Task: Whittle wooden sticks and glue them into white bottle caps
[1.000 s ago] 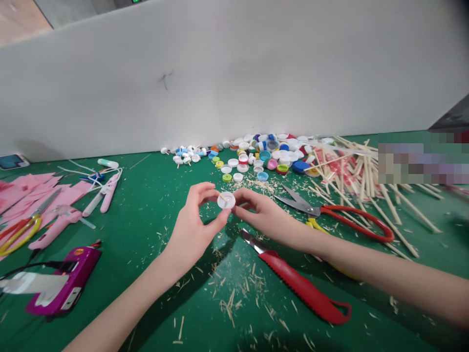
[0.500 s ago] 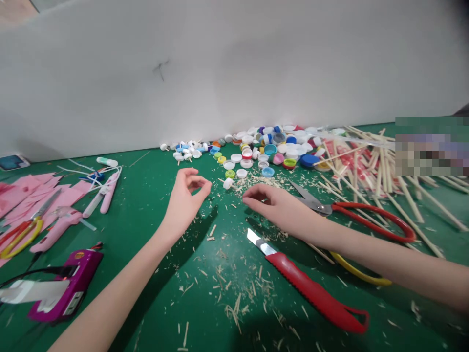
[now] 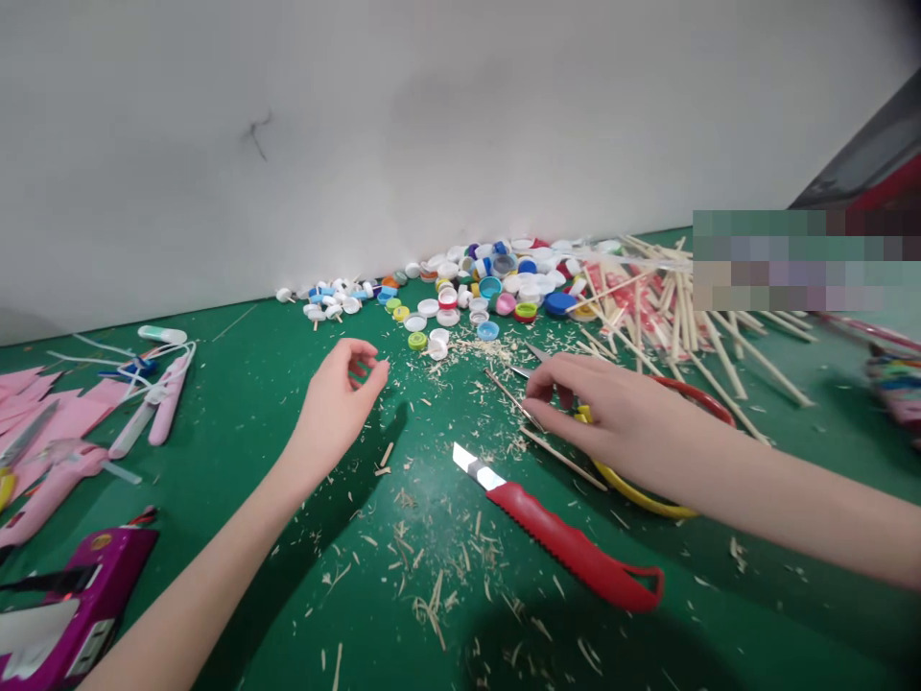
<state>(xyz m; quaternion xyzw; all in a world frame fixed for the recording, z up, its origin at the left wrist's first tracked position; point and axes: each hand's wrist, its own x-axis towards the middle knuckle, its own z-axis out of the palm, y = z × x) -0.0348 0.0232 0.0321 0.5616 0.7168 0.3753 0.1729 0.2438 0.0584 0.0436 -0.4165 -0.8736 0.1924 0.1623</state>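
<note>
My left hand [image 3: 340, 395] hovers over the green table at centre left, fingers curled, thumb and forefinger slightly apart, with nothing visible between them. At centre right, my right hand [image 3: 586, 395] has its thumb and fingertips together on a thin, dark rod [image 3: 509, 393]. Below the hands lies a red-handled cutter [image 3: 568, 545], blade pointing up and left. Scissors with a yellow and red handle [image 3: 640, 494] are partly hidden under my right hand and forearm. A wooden stick [image 3: 562, 459] rests beside them. White caps [image 3: 437, 344] sit beyond the hands.
Coloured bottle caps [image 3: 489, 288] are heaped by the wall, with smaller white pieces [image 3: 335, 299] to their left. Wooden sticks [image 3: 680, 312] lie at right. Pink paper [image 3: 79, 417], a glue gun [image 3: 54, 489] and a purple box [image 3: 107, 595] stand left. Wood shavings litter the middle.
The view has turned right, shifting the scene left. My right hand has moved right and back from the white cap to the thin rod, which now shows. My left hand keeps its curled pose.
</note>
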